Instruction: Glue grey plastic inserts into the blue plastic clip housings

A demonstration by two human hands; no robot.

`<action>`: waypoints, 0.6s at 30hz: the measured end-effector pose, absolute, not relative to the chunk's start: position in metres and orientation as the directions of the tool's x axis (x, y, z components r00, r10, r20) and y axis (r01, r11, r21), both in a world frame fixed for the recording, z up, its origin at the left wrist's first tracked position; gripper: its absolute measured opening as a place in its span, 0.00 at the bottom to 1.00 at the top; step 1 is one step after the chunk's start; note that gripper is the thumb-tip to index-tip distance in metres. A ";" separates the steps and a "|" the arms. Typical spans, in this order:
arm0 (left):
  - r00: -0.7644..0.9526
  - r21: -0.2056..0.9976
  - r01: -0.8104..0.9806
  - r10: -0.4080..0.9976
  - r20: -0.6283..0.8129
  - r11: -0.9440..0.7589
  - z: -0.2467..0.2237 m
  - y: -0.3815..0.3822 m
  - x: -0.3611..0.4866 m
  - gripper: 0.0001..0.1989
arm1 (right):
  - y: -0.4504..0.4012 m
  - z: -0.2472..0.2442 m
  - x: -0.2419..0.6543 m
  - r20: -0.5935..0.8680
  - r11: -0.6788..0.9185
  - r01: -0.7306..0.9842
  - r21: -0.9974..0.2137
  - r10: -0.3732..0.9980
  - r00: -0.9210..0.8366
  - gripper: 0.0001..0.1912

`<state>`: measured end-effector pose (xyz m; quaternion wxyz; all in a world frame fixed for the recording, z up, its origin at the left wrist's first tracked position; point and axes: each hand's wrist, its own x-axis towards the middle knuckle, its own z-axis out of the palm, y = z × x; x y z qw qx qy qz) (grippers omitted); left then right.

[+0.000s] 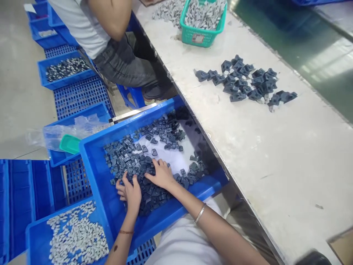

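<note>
Both hands of the person are inside a blue plastic tub (97,170), which stands beside the long edge of the desk (256,147). In this tub there are many small dark grey plastic parts (124,151), and between them a white sheet (175,158) is visible.

The left hand (131,193) is over the heap at the near left side, with its fingers spread and slightly bent. The right hand (162,175) is just beside it, also with fingers apart and bent down, and their tips touch the parts. A thin band (126,232) is on the left wrist, and a bracelet (200,212) is on the right one.

On the desk, a loose group of dark blocks (233,87) lies together with some whitish bits (266,98). Farther away stands a green basket (190,35), full of light grey pieces (204,16); more of such pieces are scattered beside it.

To the left of the tub, a lower blue bin (38,233) holds small white pieces (79,235). Another bin (103,113) contains a clear plastic bag (82,127) and a small green tray (69,144). Beyond, a co-worker (127,62) sits at the same desk.
</note>
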<state>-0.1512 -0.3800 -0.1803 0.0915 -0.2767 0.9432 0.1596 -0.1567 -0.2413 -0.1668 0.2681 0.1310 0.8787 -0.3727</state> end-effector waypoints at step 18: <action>-0.799 0.419 -0.595 -0.562 -0.215 0.686 -0.191 -0.392 -0.133 0.19 | -0.278 -0.171 -0.160 -0.496 0.424 0.370 -0.826 -0.237 -0.836 0.28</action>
